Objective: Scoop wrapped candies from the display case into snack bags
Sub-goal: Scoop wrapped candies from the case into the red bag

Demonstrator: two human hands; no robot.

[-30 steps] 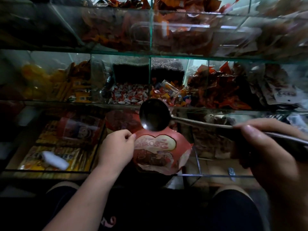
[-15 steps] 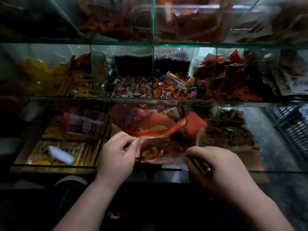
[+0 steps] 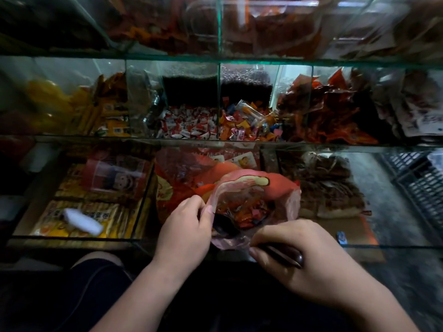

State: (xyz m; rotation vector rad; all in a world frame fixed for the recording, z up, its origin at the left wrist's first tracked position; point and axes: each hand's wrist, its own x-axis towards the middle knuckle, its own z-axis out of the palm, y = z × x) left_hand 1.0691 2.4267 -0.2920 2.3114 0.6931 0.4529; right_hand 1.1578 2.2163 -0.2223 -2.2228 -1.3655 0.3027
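Candies (image 3: 249, 212) already sit in the bottom of the pink snack bag (image 3: 271, 185), which is held open low in front of the glass display case (image 3: 219, 97), just before its bottom shelf. The left hand (image 3: 187, 231) pinches the left edge of the bag's mouth between thumb and fingers, a closed grip on the film. The right hand (image 3: 304, 257) is clenched around the dark handle of the scoop (image 3: 224, 226), and its fingertips also seem to catch the near edge of the bag; the scoop's bowl lies inside the mouth, down at the left near the candies.

The step in hand looks like emptying the scoop into the bag, or settling what has gone in. To do it well, the left pinch should keep the mouth pulled wide and raised, so the thin film does not fold over the bowl. The right wrist should roll the bowl over deep inside rather than at the rim, since slick wrappers slide easily and could spill onto the shelf below. Drawing the scoop out slowly and along the open side would avoid dragging pieces up with it or snagging the film.

More stock lies well apart, in the 2 middle compartments of the shelf above: red-and-white sweets (image 3: 189, 123) on the left, mixed bright ones (image 3: 247, 125) on the right.
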